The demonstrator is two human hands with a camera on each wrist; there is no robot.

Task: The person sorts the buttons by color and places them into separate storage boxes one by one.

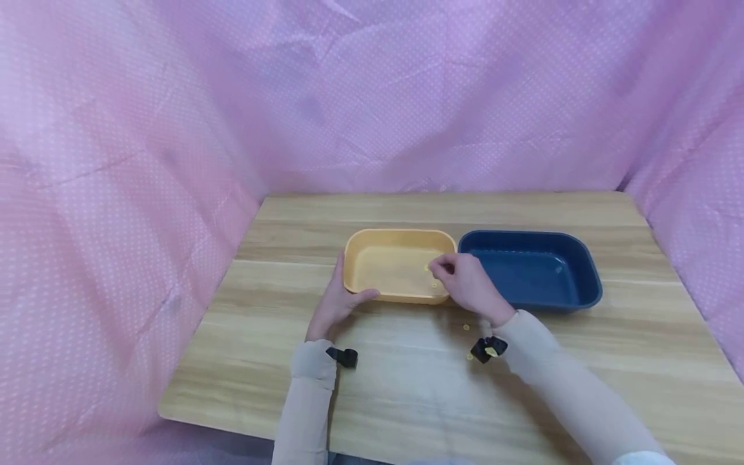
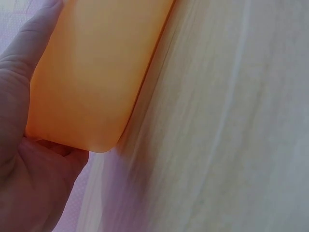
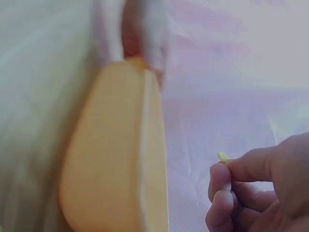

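1. Wood-grain table [image 1: 273, 303], head view: left hand [image 1: 338, 300] grips yellow bin [image 1: 386, 268] at left end; right hand [image 1: 473, 284] over right end, near blue bin [image 1: 520, 278].
2. Left wrist: left hand clasps yellow bin.
3. Right wrist: right hand pinches small yellow piece [image 3: 222, 156].

Two bins [image 1: 389, 265] [image 1: 523, 274] — two hands [image 1: 337, 300] [image 1: 471, 284] — one table [image 1: 401, 381], at least four small yellow pieces [image 1: 466, 327].
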